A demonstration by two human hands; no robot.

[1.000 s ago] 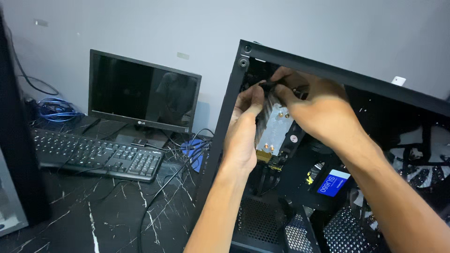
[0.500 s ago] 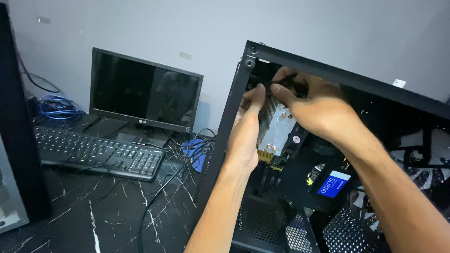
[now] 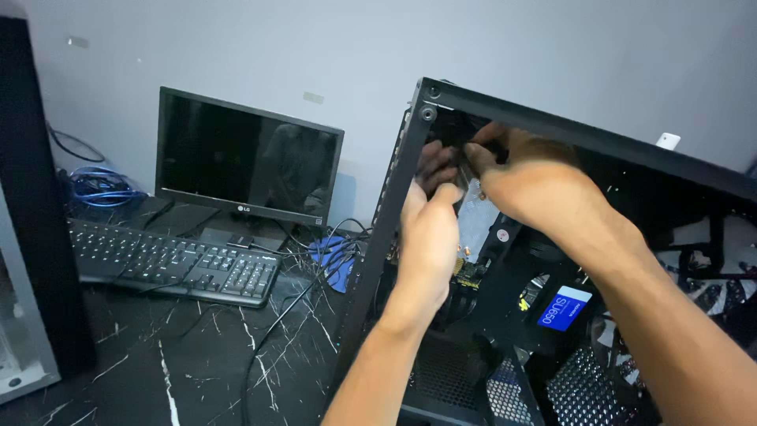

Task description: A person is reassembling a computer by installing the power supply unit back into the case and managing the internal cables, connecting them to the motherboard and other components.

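Both hands reach into an open black computer case (image 3: 392, 201) standing on a dark marbled desk. My left hand (image 3: 430, 237) is inside the case's upper left corner, fingers pinched near the top of a silver finned cooler (image 3: 479, 225). My right hand (image 3: 528, 181) comes over from the right, its fingertips meeting the left hand's near the top rail. What the fingers pinch is hidden in the dark corner. A small drive with a blue label (image 3: 564, 308) sits lower inside the case.
A black monitor (image 3: 244, 162), switched off, stands at the back left with a black keyboard (image 3: 169, 264) before it. Loose cables (image 3: 315, 268) run between keyboard and case. Another tower case (image 3: 31, 237) stands at the far left edge. Coiled blue cable (image 3: 98, 185) lies behind.
Both hands have shifted slightly up and left, deeper into the case's top corner. The view has drifted a little.
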